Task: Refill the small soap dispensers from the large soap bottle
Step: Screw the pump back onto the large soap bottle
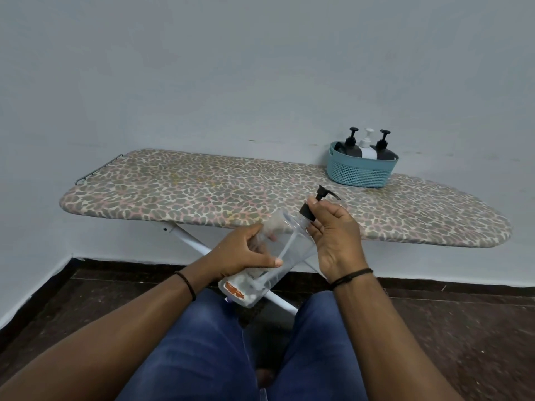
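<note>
I hold a large clear soap bottle (278,256) tilted over my lap, its base toward me and its black pump (311,208) pointing up and to the right. My left hand (246,251) grips the bottle's body. My right hand (333,233) curls round the black pump collar at the neck. The bottle looks nearly empty, with a little white residue near its base. Three small dispensers stand in a teal basket (359,172) at the back right: two black ones (350,147) (383,149) and a white one (367,147) between them.
An ironing board (202,192) with a spotted cover spans the view in front of me, against a pale wall. Its white legs (191,241) cross beneath it. My knees in blue jeans sit below the bottle, over a dark floor.
</note>
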